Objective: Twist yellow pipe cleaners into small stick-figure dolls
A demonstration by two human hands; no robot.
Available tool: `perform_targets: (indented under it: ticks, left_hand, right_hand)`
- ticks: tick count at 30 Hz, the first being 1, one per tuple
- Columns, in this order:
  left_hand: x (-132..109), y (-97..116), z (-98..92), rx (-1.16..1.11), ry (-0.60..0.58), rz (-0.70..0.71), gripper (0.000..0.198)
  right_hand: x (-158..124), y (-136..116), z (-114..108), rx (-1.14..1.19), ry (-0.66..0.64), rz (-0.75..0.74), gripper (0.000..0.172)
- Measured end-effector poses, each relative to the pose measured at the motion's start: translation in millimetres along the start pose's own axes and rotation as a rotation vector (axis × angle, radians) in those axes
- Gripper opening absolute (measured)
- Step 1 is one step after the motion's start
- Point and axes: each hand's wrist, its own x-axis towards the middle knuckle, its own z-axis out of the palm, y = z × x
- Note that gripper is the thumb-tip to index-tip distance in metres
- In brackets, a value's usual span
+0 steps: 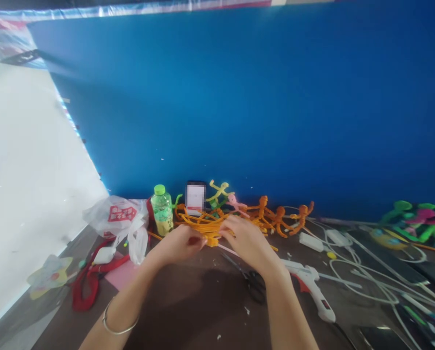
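My left hand (pixel 177 244) and my right hand (pixel 244 240) meet over a loose bundle of orange-yellow pipe cleaners (pixel 202 224), and the fingertips of both pinch a twisted orange section (pixel 212 241) at its front. A thin pale pink stick (pixel 228 250) pokes out below my right hand. Behind the bundle stand small pipe-cleaner figures in orange (pixel 279 219), yellow (pixel 217 192) and pink (pixel 237 204). A metal bangle (pixel 119 322) circles my left wrist.
A green-capped plastic bottle (pixel 162 211), a phone (pixel 195 198) and a white plastic bag (pixel 117 216) stand behind my hands. Black-handled scissors (pixel 254 286), a white glue gun (pixel 308 287), a red cord (pixel 88 282) and tangled white cables (pixel 366 272) lie nearby. A blue board (pixel 217 97) rises behind.
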Motion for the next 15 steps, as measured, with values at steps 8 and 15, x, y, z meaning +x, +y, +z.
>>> perform_targets:
  ticks: [8,15]
  left_hand:
    - [5,10,5.7,0.291,0.185,-0.105,0.03]
    - [4,11,7.9,0.332,0.187,-0.189,0.029]
  right_hand:
    - [2,-12,-6,-0.136,0.065,-0.03,0.022]
    - [5,-21,6,-0.029,0.129,-0.064,0.031]
